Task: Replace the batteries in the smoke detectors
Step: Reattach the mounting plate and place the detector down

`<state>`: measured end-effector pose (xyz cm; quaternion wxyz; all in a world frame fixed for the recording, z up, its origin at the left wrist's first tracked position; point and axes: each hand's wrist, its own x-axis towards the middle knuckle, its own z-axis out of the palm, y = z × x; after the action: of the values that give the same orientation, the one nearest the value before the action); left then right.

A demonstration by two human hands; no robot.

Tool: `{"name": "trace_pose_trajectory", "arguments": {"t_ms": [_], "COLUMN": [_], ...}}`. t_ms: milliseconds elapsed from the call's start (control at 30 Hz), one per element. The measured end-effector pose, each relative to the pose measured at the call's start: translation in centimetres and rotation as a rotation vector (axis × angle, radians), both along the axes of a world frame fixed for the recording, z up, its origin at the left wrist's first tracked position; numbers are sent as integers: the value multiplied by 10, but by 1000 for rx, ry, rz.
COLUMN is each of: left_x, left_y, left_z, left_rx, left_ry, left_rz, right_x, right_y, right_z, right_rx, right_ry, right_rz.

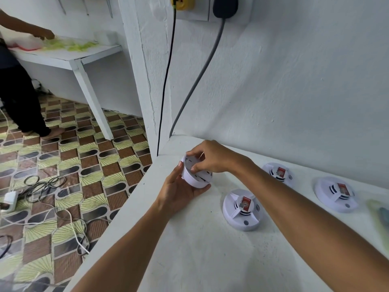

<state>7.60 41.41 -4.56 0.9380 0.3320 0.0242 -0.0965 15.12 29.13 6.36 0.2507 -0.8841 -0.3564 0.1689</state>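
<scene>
I hold a white round smoke detector [194, 179] above the left corner of the white counter [200, 249], its back turned up toward me. My left hand [179, 190] cups it from below. My right hand [210, 158] grips its upper rim and back plate with the fingertips. Three more white smoke detectors lie face up on the counter, each with a red label on top: one near the middle [243, 209], one further back [277, 172], one at the right [335, 193].
A greenish packet [379, 213] lies at the counter's right edge. Two cables [166, 81] hang from wall sockets down to the counter corner. Left of the counter is patterned floor with loose cords [42, 186]; another person [19, 85] stands at a white table.
</scene>
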Motion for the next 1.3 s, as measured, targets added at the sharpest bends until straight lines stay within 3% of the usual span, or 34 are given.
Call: {"name": "trace_pose_trajectory", "arguments": {"t_ms": [733,833,900,967,1033,1167,1300], "left_x": [-5,-12,-20,-30,-46,-79,-108], "left_y": [1,2,1,0,0,14,21], "left_z": [7,25,41,55,61,53,31], "left_rx": [46,354,585,739,845,804,674], "left_ry": [8,17,46,55,46,9,92], "left_rz": [-16,-7,55,146,236,418,466], "right_x": [-22,-40,-51,-60,-72,-89,-104], "right_y": [-13,-23,-30,-35,-38,-35,-36], "right_z": [-14,-12,-11,-14,-23,-48,-67], "right_rx": [226,402,500,596,693,869,893], "right_ry": [128,330,613,933,1100,1193,1253], "right_rz": [-221,-386,-483,-474,-426,-354,-253]}}
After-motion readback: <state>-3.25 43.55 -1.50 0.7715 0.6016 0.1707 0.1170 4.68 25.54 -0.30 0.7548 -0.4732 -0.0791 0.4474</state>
